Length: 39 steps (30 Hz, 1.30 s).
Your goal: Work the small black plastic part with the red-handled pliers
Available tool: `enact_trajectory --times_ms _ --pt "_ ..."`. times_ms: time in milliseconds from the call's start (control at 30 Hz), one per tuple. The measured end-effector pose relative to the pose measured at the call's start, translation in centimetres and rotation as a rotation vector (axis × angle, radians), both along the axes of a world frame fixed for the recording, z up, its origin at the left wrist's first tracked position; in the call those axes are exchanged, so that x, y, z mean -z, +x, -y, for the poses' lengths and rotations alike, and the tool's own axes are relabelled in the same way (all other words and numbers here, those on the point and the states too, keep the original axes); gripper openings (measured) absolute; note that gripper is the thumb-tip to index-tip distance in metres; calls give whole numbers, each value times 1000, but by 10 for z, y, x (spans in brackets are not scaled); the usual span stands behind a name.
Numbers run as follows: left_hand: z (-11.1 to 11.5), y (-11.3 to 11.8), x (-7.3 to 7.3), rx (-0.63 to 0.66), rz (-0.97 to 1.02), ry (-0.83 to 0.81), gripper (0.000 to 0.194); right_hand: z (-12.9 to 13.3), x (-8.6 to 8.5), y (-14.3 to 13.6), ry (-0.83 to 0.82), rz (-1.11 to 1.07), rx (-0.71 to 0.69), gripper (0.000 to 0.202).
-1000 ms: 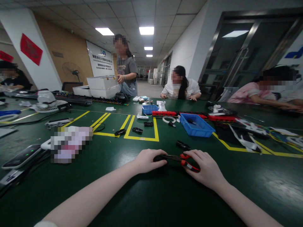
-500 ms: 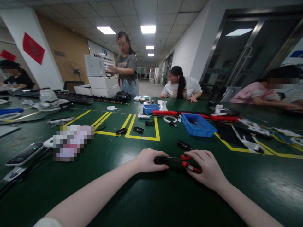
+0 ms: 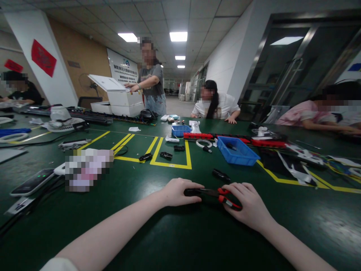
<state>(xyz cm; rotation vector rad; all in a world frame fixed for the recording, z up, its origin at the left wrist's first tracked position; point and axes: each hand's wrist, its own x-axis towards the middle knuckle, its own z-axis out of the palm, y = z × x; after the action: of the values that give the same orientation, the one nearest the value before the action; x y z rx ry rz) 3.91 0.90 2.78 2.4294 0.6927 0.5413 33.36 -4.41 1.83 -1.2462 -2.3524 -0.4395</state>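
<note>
My left hand point(image 3: 179, 192) is closed around a small black part point(image 3: 192, 192), gripped between thumb and fingers; its exact kind I cannot make out. In my right hand point(image 3: 248, 203) are pliers point(image 3: 231, 202) with red and black handles, their jaws pointing left. The jaw tips meet the right end of the black part; whether they bite on it is unclear. Just beyond the pliers lies a black cylindrical piece point(image 3: 221, 175) on the green table point(image 3: 158, 241).
Small black parts point(image 3: 166, 155) lie around a yellow-taped rectangle point(image 3: 170, 165). Behind them stand a larger blue tray point(image 3: 238, 159) and a smaller blue tray point(image 3: 181, 131). A phone-like device point(image 3: 32, 182) with cables is at left. Several people sit or stand around the table.
The person standing at the back has tilted the white box's lid down. My hands and the pliers stay almost as they were, and the view has shifted slightly.
</note>
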Motion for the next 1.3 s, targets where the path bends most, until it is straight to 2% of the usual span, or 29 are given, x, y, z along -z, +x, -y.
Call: enact_trajectory --times_ms 200,500,900,1300 --pt "0 1 3 -46 -34 26 47 -2 1 0 14 -3 18 40" --pt "-3 4 11 -51 -38 172 44 -3 2 0 23 3 24 43" --pt "-9 6 20 -55 33 166 39 -3 1 -1 -65 -8 64 39" --pt "-9 5 19 -30 24 165 39 -8 14 8 -21 10 38 37"
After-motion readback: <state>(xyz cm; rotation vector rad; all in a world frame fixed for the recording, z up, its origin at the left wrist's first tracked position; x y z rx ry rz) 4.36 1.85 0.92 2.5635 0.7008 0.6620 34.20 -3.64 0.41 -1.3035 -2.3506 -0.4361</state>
